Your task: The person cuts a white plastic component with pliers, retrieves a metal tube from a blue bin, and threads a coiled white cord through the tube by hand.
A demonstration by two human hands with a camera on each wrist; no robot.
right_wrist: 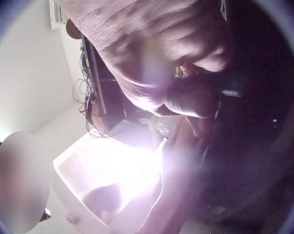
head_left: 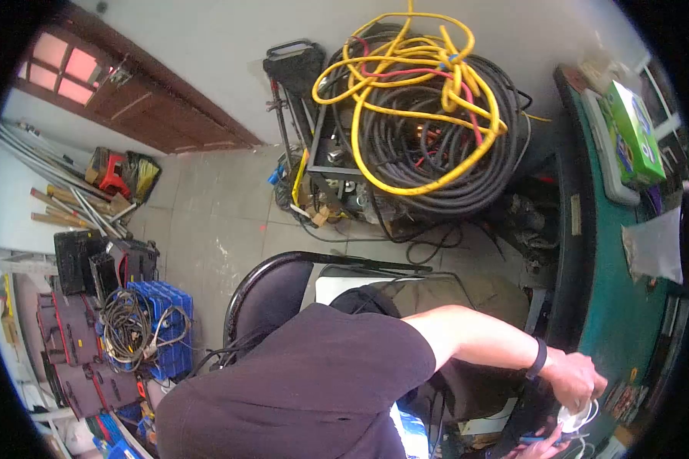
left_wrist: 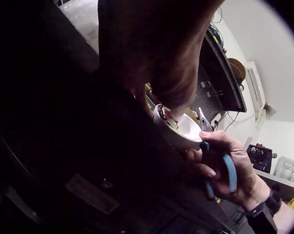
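My left hand is bent over a white round housing, a white cable looped beside it. In the left wrist view, its fingertips reach inside the cup-shaped housing and pinch a small part near the rim. Below, my right hand holds pliers with blue handles and steadies the housing with thumb and fingers. The metal jaws of the pliers rise behind the rim. The right wrist view shows the right hand close up; its tool is mostly hidden there, with strong glare.
A green-topped bench runs along the right, bearing a green box and a white bag. Coiled black and yellow cables sit on a metal frame. Behind are a black chair and a blue crate. Another person appears in the right wrist view.
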